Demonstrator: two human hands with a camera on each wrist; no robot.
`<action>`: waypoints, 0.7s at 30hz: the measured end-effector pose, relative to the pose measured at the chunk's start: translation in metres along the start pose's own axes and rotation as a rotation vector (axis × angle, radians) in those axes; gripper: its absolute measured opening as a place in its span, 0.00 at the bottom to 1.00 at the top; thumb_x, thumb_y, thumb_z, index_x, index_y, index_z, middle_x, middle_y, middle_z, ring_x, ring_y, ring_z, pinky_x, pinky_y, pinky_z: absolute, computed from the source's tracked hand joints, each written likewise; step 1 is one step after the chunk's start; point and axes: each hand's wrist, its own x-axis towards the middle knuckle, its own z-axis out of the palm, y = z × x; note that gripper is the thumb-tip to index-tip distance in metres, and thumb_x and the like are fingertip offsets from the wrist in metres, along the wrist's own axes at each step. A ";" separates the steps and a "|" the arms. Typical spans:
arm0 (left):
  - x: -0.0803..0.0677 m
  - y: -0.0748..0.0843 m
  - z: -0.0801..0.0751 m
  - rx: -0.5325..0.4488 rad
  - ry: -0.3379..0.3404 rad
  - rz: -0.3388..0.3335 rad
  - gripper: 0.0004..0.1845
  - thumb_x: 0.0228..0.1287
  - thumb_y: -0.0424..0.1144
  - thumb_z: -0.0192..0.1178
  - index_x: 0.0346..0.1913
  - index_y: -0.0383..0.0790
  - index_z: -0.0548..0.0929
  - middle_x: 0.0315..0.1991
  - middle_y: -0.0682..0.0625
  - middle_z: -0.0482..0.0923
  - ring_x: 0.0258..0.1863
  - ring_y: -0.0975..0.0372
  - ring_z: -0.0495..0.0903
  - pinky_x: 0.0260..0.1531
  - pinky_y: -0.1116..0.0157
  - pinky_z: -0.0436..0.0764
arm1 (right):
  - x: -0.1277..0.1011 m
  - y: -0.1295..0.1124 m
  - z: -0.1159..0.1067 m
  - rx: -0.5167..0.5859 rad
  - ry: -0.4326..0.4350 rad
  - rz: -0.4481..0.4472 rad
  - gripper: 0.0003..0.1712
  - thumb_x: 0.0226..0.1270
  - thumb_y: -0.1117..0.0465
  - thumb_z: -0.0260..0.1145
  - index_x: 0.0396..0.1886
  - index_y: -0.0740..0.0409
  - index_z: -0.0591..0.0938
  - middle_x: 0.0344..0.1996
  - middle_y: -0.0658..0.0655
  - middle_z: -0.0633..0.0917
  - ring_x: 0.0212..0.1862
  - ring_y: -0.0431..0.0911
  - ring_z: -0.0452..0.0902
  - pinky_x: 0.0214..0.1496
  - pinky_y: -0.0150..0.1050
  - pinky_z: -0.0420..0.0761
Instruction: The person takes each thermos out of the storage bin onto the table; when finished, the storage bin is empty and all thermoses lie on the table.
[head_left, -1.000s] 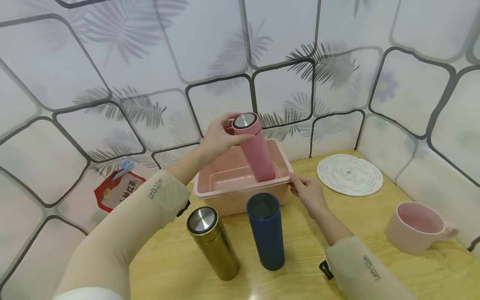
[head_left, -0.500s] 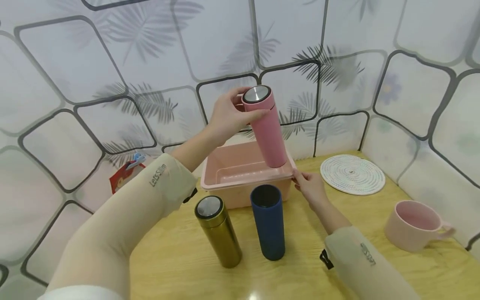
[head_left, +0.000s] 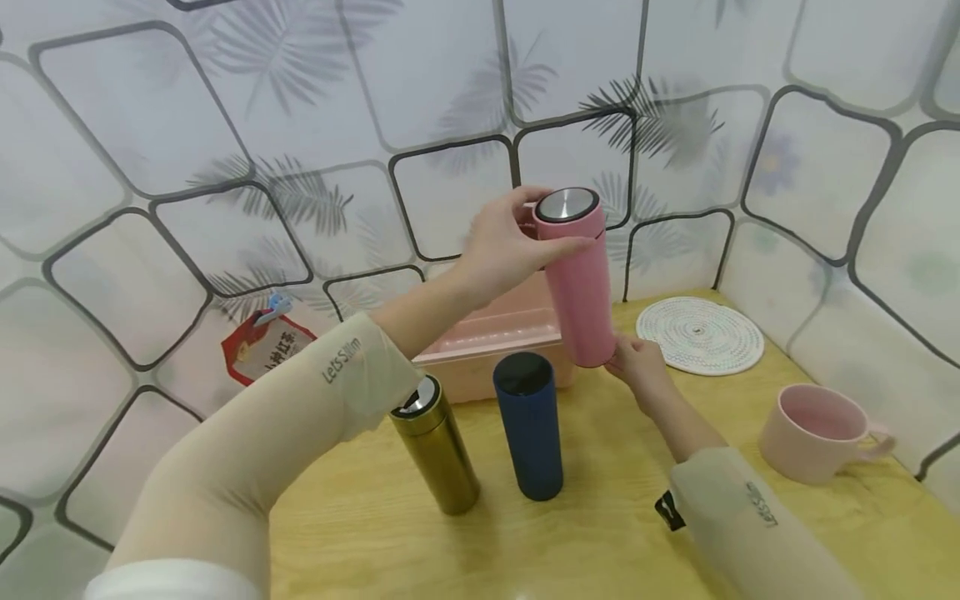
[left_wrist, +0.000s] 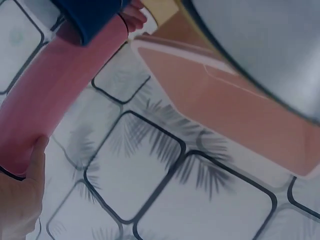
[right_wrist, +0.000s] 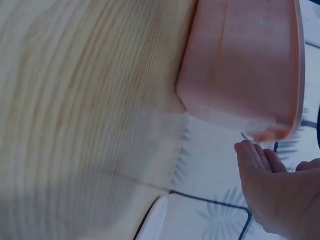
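Nearest the camera stand two flasks upright on the wooden bench (head_left: 600,533) — a gold flask (head_left: 435,454) with a steel lid, partly hidden by the left sleeve, and just beside it a dark blue flask (head_left: 528,425) with a dark top.

Behind them the right hand (head_left: 637,367) reaches in low, its fingers touching the bottom edge of the pink flask (head_left: 577,283). In the right wrist view its fingers lie straight and together, gripping nothing, so it looks released; how firmly it bears on the flask cannot be told.

The pink flask is in the air, off the bench, just right of the pink tub (head_left: 487,337) and above the bench beside it. Its long axis runs nearly upright, tipped slightly, steel lid uppermost. The left hand (head_left: 510,246) grasps it by the top, fingers and thumb curled round the lid end, so the flask hangs below that hand while the right hand waits at its base — the left hand carries the weight.

The tub's inside is mostly hidden by the left arm. Further back to the right lie a white round mat (head_left: 701,333) and a pink mug (head_left: 813,433), well apart from the flasks. At the left, against the patterned wall, leans a red packet (head_left: 258,354); its print is too small to read.
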 end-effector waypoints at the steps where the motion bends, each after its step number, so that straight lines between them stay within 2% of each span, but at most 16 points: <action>1: -0.001 -0.001 0.003 0.029 -0.001 0.001 0.33 0.50 0.39 0.78 0.60 0.41 0.77 0.42 0.50 0.82 0.40 0.60 0.81 0.36 0.64 0.83 | -0.001 -0.001 -0.004 0.014 0.006 0.012 0.35 0.81 0.49 0.46 0.61 0.83 0.69 0.60 0.74 0.73 0.51 0.38 0.79 0.56 0.34 0.77; 4: -0.002 -0.003 0.012 0.099 -0.021 -0.023 0.34 0.50 0.41 0.78 0.59 0.40 0.76 0.43 0.51 0.80 0.40 0.62 0.80 0.38 0.67 0.81 | -0.005 -0.007 -0.015 0.059 0.010 0.041 0.41 0.81 0.44 0.42 0.67 0.82 0.62 0.65 0.77 0.67 0.58 0.45 0.77 0.57 0.33 0.75; 8: -0.004 -0.004 0.022 0.153 -0.092 -0.081 0.33 0.52 0.43 0.77 0.58 0.39 0.73 0.45 0.51 0.79 0.42 0.63 0.79 0.41 0.69 0.79 | -0.007 -0.014 -0.022 0.097 0.012 0.070 0.43 0.80 0.42 0.40 0.70 0.81 0.58 0.68 0.76 0.63 0.69 0.58 0.63 0.62 0.36 0.71; 11: -0.005 -0.005 0.031 0.179 -0.151 -0.112 0.34 0.52 0.44 0.77 0.58 0.38 0.71 0.46 0.51 0.78 0.43 0.63 0.79 0.42 0.70 0.79 | -0.008 -0.017 -0.024 0.109 0.020 0.090 0.43 0.80 0.42 0.40 0.70 0.81 0.56 0.69 0.77 0.61 0.70 0.61 0.58 0.61 0.35 0.71; 13: -0.007 -0.006 0.037 0.193 -0.175 -0.131 0.34 0.52 0.43 0.77 0.58 0.37 0.70 0.45 0.50 0.79 0.42 0.63 0.80 0.40 0.71 0.79 | -0.009 -0.018 -0.025 0.113 0.033 0.107 0.44 0.80 0.42 0.40 0.71 0.81 0.54 0.69 0.77 0.60 0.70 0.59 0.60 0.59 0.33 0.73; 15: -0.009 -0.008 0.045 0.208 -0.189 -0.135 0.34 0.52 0.42 0.77 0.57 0.36 0.70 0.44 0.49 0.78 0.41 0.63 0.80 0.38 0.71 0.78 | -0.009 -0.018 -0.025 0.117 0.042 0.116 0.44 0.80 0.42 0.41 0.71 0.81 0.53 0.68 0.77 0.61 0.66 0.53 0.69 0.56 0.30 0.75; 17: -0.012 -0.010 0.052 0.240 -0.192 -0.132 0.31 0.51 0.40 0.77 0.54 0.35 0.71 0.42 0.48 0.78 0.39 0.62 0.80 0.36 0.71 0.78 | -0.009 -0.017 -0.025 0.129 0.046 0.114 0.43 0.80 0.43 0.42 0.71 0.81 0.53 0.64 0.75 0.67 0.56 0.44 0.77 0.52 0.28 0.77; 19: -0.016 -0.013 0.058 0.277 -0.195 -0.135 0.30 0.51 0.41 0.77 0.51 0.35 0.71 0.41 0.49 0.77 0.38 0.63 0.79 0.34 0.72 0.78 | -0.009 -0.016 -0.025 0.159 0.046 0.103 0.42 0.80 0.45 0.44 0.71 0.81 0.53 0.53 0.67 0.78 0.45 0.34 0.80 0.49 0.28 0.78; 21: -0.021 -0.015 0.063 0.309 -0.203 -0.142 0.30 0.51 0.41 0.77 0.50 0.35 0.71 0.40 0.49 0.76 0.37 0.63 0.78 0.34 0.74 0.77 | -0.008 -0.014 -0.024 0.195 0.043 0.083 0.41 0.80 0.47 0.45 0.70 0.82 0.53 0.41 0.55 0.84 0.37 0.30 0.80 0.46 0.27 0.79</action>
